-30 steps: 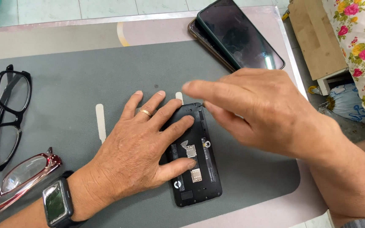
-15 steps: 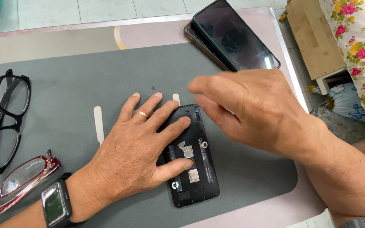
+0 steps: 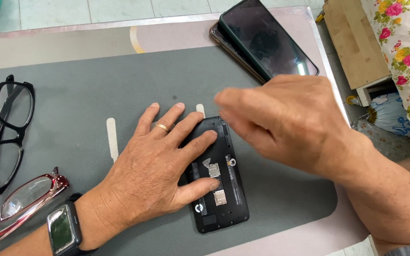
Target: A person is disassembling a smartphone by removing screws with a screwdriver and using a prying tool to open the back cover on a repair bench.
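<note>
On grey mat point(image 3: 72, 109): three phones point(image 3: 219, 180), two glasses point(image 3: 5, 128).

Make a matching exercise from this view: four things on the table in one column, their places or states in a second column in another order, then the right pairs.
Things:
1. opened phone
2. black glasses
3. red glasses
4. dark phone

Places or states:
A. bottom left corner
B. stacked on another phone, top of mat
C. under the left hand
D. left edge, folded

Pairs: 1-C, 2-D, 3-A, 4-B
</note>
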